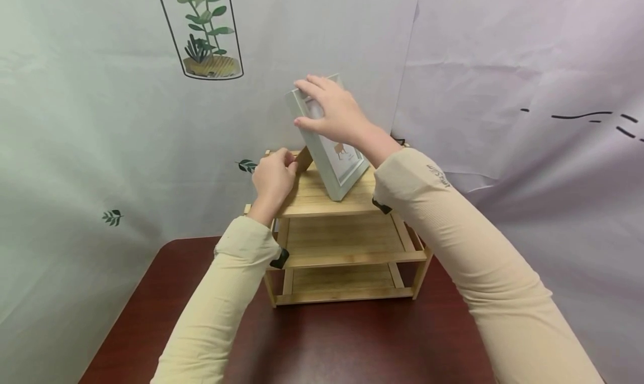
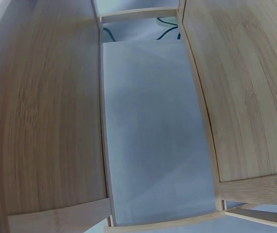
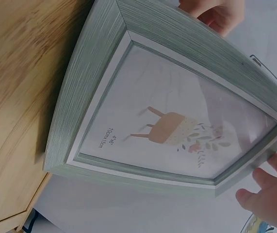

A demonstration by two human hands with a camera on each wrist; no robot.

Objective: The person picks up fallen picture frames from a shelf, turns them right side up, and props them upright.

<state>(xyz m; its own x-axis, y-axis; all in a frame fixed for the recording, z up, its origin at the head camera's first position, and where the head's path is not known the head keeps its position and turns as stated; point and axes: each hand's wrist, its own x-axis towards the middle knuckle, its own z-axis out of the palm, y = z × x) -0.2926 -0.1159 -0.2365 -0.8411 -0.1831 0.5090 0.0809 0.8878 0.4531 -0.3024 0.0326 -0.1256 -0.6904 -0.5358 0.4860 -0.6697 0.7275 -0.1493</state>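
Observation:
A pale grey-green picture frame point(image 1: 322, 143) stands tilted on the top board of a wooden shelf point(image 1: 352, 258). In the right wrist view, the picture frame point(image 3: 109, 87) shows a printed chair-like figure with leaves behind its clear front. My right hand point(image 1: 334, 110) grips the frame's upper end, with the thumb at its left edge; the right hand point(image 3: 274, 189) also shows at that end in the right wrist view. Behind the frame, my left hand point(image 1: 274, 174) pinches its brown back stand point(image 1: 304, 159). The left hand's fingertips are partly hidden.
The three-tier shelf stands on a dark red table point(image 1: 347, 339), close to a pale printed curtain point(image 1: 126, 121). In the left wrist view, wooden shelf boards point(image 2: 46, 107) flank a gap. A dark cord-like thing point(image 1: 399, 141) lies at the shelf's back right.

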